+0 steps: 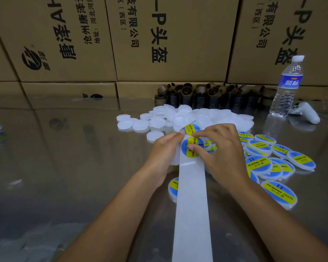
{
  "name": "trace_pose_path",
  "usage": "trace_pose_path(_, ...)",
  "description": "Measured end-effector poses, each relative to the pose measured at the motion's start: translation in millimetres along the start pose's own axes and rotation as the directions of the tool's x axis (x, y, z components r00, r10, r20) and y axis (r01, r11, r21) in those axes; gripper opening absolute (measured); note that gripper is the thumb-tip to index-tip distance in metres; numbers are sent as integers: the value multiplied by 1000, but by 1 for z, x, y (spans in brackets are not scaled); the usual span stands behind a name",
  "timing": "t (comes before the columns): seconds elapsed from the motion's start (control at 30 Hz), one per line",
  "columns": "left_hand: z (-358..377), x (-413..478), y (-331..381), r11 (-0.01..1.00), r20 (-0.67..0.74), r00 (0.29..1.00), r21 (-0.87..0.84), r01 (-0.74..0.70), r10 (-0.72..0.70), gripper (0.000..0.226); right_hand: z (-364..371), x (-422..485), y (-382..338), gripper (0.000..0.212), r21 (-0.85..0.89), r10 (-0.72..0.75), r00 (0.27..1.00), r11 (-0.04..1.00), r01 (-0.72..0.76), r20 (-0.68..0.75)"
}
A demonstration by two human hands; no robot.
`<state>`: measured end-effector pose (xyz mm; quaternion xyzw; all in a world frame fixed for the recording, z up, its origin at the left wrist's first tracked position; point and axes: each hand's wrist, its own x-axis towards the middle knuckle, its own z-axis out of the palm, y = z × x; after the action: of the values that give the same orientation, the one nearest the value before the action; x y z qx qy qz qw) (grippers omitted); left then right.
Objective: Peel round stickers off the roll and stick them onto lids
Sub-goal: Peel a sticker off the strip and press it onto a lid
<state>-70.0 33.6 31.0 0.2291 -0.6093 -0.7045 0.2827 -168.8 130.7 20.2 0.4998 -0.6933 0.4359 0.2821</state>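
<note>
Steel table point(64, 167): left hand point(163, 150) fingers point(179, 134) grip backing strip point(192, 205), right hand point(222, 154) fingers point(198, 132) pinch sticker point(185, 147); capped bottle point(288, 86) holds water.

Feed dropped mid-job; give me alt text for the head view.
Both hands work at a white backing strip over a shiny table: the left hand holds the strip while the right hand pinches a blue-and-yellow round sticker on it. Behind lie plain white lids in a pile, with labelled lids to the right.

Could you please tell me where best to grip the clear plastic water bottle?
Probably grip the clear plastic water bottle around its blue-labelled middle from the front left: it stands upright, brown cardboard boxes behind it, a white handheld controller at its right.
</note>
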Motion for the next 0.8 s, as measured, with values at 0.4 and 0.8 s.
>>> trace_pose_path(0.4, -2, 0, 0, 998, 2, 999, 52, -48, 48, 24, -4, 1, -5, 21, 18, 6, 1000, 1000, -6, 5)
trace_pose_path(0.8, -3, -1, 1, 998, 23, 998, 18, -52, 51, 24, -5, 1, -9, 15, -9, 7, 999, 1000, -7, -31)
